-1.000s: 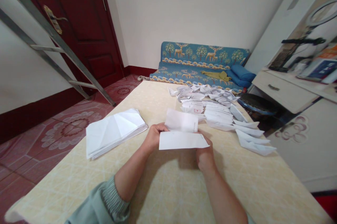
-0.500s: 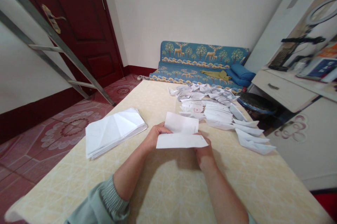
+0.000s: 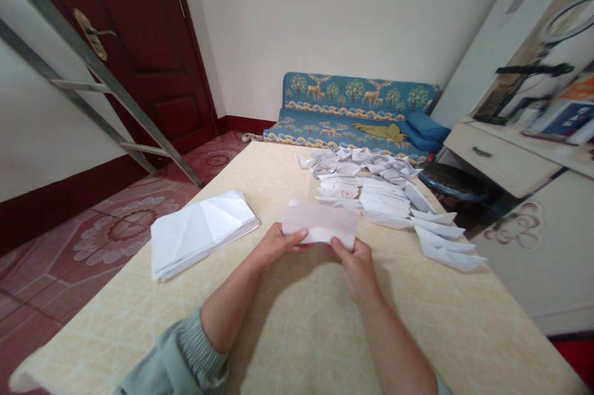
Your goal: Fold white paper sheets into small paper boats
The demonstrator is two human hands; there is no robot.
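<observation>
Clock read from the sheet [image 3: 320, 220], with 12 pointing away from the person.

Sheet: one, white, at the clock's centre, held up over the table [image 3: 297, 333]. A second layer shows above its top edge at 11 o'clock, so it looks doubled. Condition, by judgement: early in its folding, a plain flat strip with no points or hollow shaped yet.

Left hand [image 3: 281, 243]: at 8 o'clock, narrow grip on the sheet's near corner, thumb across the front, fingers mostly hidden.

Right hand [image 3: 357, 262]: at 4 o'clock, matching pinch on the opposite near corner, thumb in front; how the fingers lie behind cannot be told.

Stack [image 3: 199, 231]: white paper, lying flat at 9 o'clock, well apart from the sheet. Top leaf bears crease lines. Judged as stock left to work; count cannot be told.

Loose pieces [image 3: 450, 252]: boat-like, folded, at 3 o'clock near the table's edge. Judged finished.

Rows [image 3: 383, 197]: folded pieces packed close, at 2 o'clock, some with print. Judged finished.

Heap [image 3: 338, 163]: folded pieces, jumbled, toward 1 o'clock at the far end. Judged finished.

Tally, by judgement: many done, one under way, a fair stack left.
</observation>
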